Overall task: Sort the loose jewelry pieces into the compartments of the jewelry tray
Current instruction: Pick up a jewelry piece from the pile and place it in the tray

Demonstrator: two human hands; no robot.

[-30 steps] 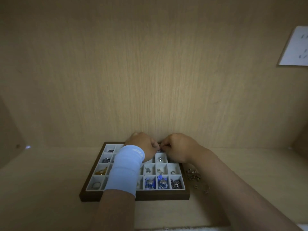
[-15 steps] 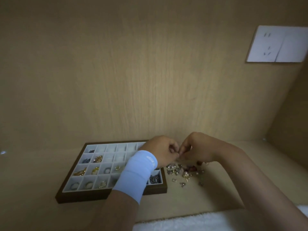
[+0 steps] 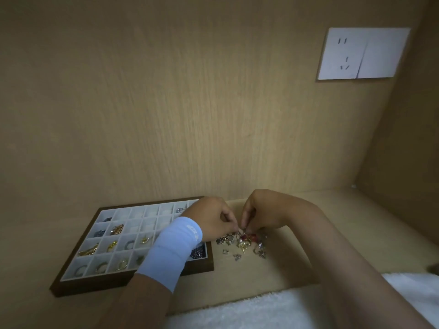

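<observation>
A brown-framed jewelry tray with white compartments lies on the wooden shelf at the left; several cells hold gold and silver rings and dark pieces. To its right sits a pile of loose jewelry. My left hand, with a light blue wristband, and my right hand meet fingertip to fingertip just above the pile's far edge. Both pinch a small metal piece between them; the piece itself is mostly hidden by the fingers.
A wood-grain back wall rises right behind the tray. A white wall socket sits high at the right, near the side wall. A white towel covers the shelf's front edge.
Both hands moved from over the tray's far right cells to the loose pile beside it, and lowered onto it. The camera view swung right.
</observation>
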